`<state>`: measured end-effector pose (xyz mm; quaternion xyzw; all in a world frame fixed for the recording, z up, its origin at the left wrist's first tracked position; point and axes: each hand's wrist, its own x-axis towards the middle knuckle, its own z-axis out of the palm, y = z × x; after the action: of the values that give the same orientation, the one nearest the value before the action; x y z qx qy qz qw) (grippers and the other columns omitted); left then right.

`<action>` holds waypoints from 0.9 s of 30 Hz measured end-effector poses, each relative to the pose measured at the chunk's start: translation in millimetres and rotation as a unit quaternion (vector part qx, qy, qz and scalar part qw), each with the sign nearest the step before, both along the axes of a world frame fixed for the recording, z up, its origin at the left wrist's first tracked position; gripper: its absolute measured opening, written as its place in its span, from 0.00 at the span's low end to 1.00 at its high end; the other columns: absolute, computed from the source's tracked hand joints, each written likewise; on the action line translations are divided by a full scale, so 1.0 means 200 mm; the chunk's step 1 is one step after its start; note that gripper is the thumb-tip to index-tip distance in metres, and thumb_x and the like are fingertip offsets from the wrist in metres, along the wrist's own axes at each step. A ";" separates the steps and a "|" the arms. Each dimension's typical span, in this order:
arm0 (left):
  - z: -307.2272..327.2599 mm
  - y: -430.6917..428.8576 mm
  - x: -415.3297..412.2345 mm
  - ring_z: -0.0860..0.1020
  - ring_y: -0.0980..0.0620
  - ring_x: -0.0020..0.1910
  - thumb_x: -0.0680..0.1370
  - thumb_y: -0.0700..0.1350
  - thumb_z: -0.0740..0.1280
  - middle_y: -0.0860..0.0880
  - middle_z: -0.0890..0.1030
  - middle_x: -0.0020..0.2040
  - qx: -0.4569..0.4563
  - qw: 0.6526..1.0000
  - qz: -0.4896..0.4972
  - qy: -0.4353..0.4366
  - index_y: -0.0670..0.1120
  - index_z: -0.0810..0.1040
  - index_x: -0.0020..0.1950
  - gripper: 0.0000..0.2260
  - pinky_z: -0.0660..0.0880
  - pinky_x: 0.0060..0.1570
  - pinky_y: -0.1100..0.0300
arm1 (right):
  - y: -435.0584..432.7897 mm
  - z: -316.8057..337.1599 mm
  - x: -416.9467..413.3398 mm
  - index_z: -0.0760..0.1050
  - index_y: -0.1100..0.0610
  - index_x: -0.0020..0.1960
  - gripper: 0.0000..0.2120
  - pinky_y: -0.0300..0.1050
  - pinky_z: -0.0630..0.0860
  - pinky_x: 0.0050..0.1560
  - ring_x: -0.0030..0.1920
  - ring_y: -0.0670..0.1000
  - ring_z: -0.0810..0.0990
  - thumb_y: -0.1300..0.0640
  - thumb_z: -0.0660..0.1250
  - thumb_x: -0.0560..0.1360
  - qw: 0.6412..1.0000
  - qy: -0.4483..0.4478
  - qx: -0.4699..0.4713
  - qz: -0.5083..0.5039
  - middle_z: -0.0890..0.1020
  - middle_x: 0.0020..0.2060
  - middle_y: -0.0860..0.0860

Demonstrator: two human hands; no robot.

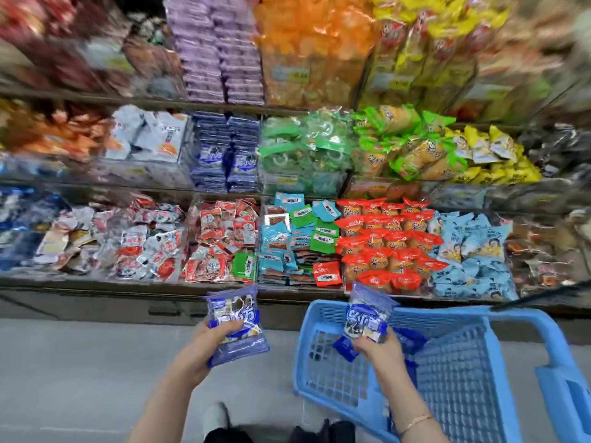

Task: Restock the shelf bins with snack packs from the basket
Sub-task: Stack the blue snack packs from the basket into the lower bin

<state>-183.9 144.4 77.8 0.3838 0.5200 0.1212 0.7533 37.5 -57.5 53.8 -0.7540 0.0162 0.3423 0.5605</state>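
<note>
Head view, looking down at shelf front. Grips a blue snack pack (237, 316) in L hand (204, 345), fingers curled round its lower half, pack upright over the grey floor (80, 362), just left of the basket. Pinches a second blue pack (367, 313) in R hand (380, 351), thumb & fingers clamped on its btm edge, pack tilted a bit, raised above the basket's near-left part. Wears a thin bracelet (415, 422) on R wrist.

Stands w/ blue plastic basket (454, 375) at right, mesh walls, a few more dark-blue packs (411, 338) lying inside near R hand; can't tell whether any touches the hand.

Faces three shelf rows of clear bins. Finds matching blue packs stacked in two neat columns in the mid-row bin (227, 155), straight above L hand. Reads btm row, left to right: red-white packs (224, 238), teal & green packs (297, 238), orange-red packs (383, 241), pale-blue packs (473, 251). Blurs badly toward top row & both edges, labels there unreadable.
</note>
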 end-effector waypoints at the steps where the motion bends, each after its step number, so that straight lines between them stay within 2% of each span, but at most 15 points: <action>1: 0.02 0.07 -0.06 0.84 0.48 0.36 0.74 0.32 0.67 0.43 0.85 0.41 0.011 1.000 -0.006 -0.001 0.41 0.78 0.51 0.08 0.80 0.34 0.59 | 0.06 0.02 -0.07 0.75 0.61 0.46 0.13 0.41 0.73 0.38 0.35 0.52 0.76 0.74 0.70 0.66 0.998 -0.050 -0.025 0.030 0.81 0.38 0.57; 4: 0.08 0.26 -0.24 0.82 0.44 0.40 0.72 0.31 0.69 0.41 0.85 0.44 0.038 0.999 -0.019 0.008 0.39 0.77 0.54 0.12 0.78 0.39 0.55 | 0.25 0.09 -0.25 0.75 0.56 0.49 0.16 0.41 0.73 0.39 0.39 0.51 0.79 0.71 0.72 0.65 0.983 -0.142 -0.064 0.092 0.81 0.41 0.51; 7: 0.12 0.42 -0.40 0.83 0.44 0.41 0.71 0.32 0.71 0.41 0.85 0.45 0.042 0.999 -0.014 0.002 0.39 0.77 0.55 0.14 0.78 0.41 0.54 | 0.41 0.17 -0.41 0.74 0.54 0.46 0.17 0.41 0.74 0.40 0.39 0.52 0.80 0.70 0.74 0.64 0.985 -0.148 -0.030 0.087 0.82 0.39 0.50; 10: 0.13 0.54 -0.49 0.83 0.42 0.44 0.71 0.33 0.71 0.39 0.85 0.48 0.037 0.999 -0.011 -0.014 0.40 0.76 0.56 0.15 0.78 0.47 0.51 | 0.53 0.23 -0.49 0.75 0.52 0.40 0.14 0.31 0.72 0.34 0.32 0.45 0.79 0.69 0.75 0.65 0.991 -0.109 0.020 0.068 0.82 0.31 0.45; 12: 0.13 0.60 -0.51 0.84 0.43 0.42 0.71 0.34 0.71 0.40 0.85 0.47 0.029 0.999 -0.011 -0.025 0.40 0.77 0.56 0.15 0.78 0.47 0.51 | 0.59 0.26 -0.52 0.75 0.52 0.40 0.13 0.31 0.73 0.34 0.30 0.42 0.79 0.68 0.74 0.67 0.995 -0.067 0.043 0.064 0.83 0.30 0.45; 13: 0.13 0.63 -0.51 0.84 0.43 0.42 0.71 0.34 0.71 0.40 0.85 0.47 0.026 0.999 -0.015 -0.030 0.40 0.76 0.56 0.15 0.78 0.45 0.51 | 0.62 0.28 -0.52 0.75 0.53 0.42 0.13 0.33 0.75 0.37 0.32 0.43 0.80 0.69 0.72 0.69 0.995 -0.032 0.065 0.064 0.83 0.32 0.48; 16: 0.14 0.73 -0.46 0.84 0.42 0.42 0.71 0.35 0.72 0.39 0.85 0.48 0.016 0.999 -0.029 -0.039 0.40 0.76 0.58 0.16 0.79 0.43 0.52 | 0.73 0.32 -0.52 0.74 0.56 0.49 0.13 0.50 0.81 0.46 0.38 0.52 0.83 0.73 0.64 0.73 0.983 0.093 0.153 0.046 0.83 0.36 0.55; 18: 0.15 0.80 -0.41 0.83 0.41 0.44 0.71 0.35 0.72 0.39 0.84 0.48 0.016 0.998 -0.038 -0.040 0.40 0.75 0.60 0.18 0.79 0.42 0.53 | 0.82 0.31 -0.51 0.73 0.59 0.50 0.11 0.50 0.82 0.42 0.36 0.51 0.83 0.73 0.65 0.73 0.987 0.086 0.130 0.023 0.83 0.37 0.54; 20: 0.17 0.88 -0.36 0.84 0.43 0.41 0.71 0.36 0.73 0.41 0.85 0.46 0.016 0.998 -0.043 -0.042 0.41 0.75 0.58 0.17 0.79 0.35 0.56 | 0.91 0.29 -0.47 0.75 0.59 0.49 0.10 0.45 0.81 0.39 0.37 0.51 0.81 0.71 0.67 0.72 0.993 0.059 0.098 -0.004 0.83 0.38 0.54; 22: 0.16 0.97 -0.31 0.84 0.44 0.38 0.71 0.36 0.73 0.42 0.85 0.45 0.021 0.998 -0.045 -0.040 0.42 0.74 0.58 0.17 0.78 0.31 0.58 | 1.01 0.27 -0.42 0.75 0.58 0.46 0.08 0.43 0.77 0.39 0.37 0.52 0.79 0.69 0.68 0.72 0.993 0.052 0.103 -0.016 0.82 0.36 0.54; 24: 0.17 1.07 -0.25 0.84 0.44 0.39 0.71 0.37 0.73 0.41 0.85 0.46 0.033 0.998 -0.046 -0.033 0.41 0.73 0.61 0.19 0.78 0.33 0.57 | 1.10 0.23 -0.35 0.75 0.60 0.46 0.07 0.44 0.73 0.39 0.35 0.52 0.77 0.63 0.71 0.70 0.991 0.062 0.116 -0.035 0.81 0.35 0.52; 27: 0.19 1.22 -0.14 0.83 0.40 0.41 0.71 0.37 0.74 0.38 0.84 0.49 0.038 0.998 -0.055 -0.023 0.39 0.69 0.65 0.26 0.79 0.35 0.52 | 1.25 0.21 -0.23 0.76 0.56 0.54 0.14 0.48 0.77 0.39 0.41 0.52 0.80 0.52 0.70 0.72 0.983 0.115 0.134 -0.060 0.78 0.49 0.46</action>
<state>-212.1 389.3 115.3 0.4367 0.4759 0.1082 0.7557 -8.7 193.4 96.0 -0.6256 0.0794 0.3915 0.6701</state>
